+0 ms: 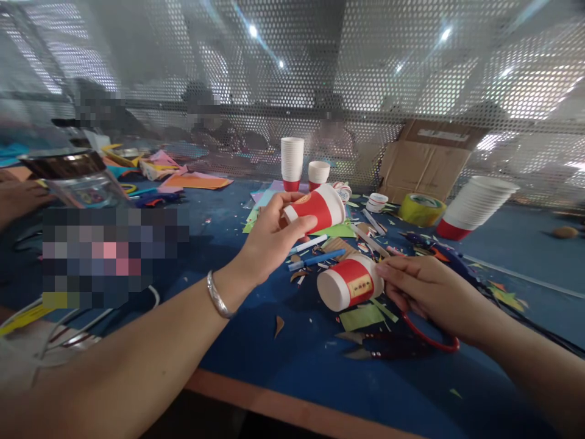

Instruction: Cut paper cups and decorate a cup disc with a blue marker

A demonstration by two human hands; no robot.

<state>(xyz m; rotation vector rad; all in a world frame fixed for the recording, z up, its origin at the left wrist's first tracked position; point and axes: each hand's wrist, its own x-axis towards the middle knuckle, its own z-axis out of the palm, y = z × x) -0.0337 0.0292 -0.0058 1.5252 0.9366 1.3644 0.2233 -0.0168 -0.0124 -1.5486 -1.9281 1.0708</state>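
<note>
My left hand (pixel 278 228) is wrapped around a red and white paper cup (pixel 322 210), held tilted above the table with its open end to the right. A second red and white paper cup (pixel 350 283) lies sideways in front of my right hand (pixel 423 286), whose closed fingers grip its rim. A pale strip (pixel 371 239) reaches to these fingers; whether they hold it too I cannot make out. Below my right hand, scissors (pixel 365 346) with red handles lie on the blue table. A blue marker (pixel 317 259) and green paper scraps (pixel 363 317) are near the cups.
Stacked paper cups (pixel 292 160) stand at the back, and another stack (pixel 479 204) leans at right beside yellow tape (pixel 421 210). A glue gun (pixel 439 250) with a cable lies right. A cardboard box (pixel 425 161) rests against the mesh partition. A lidded jar (pixel 85 177) and another person's hand (pixel 21 195) are left.
</note>
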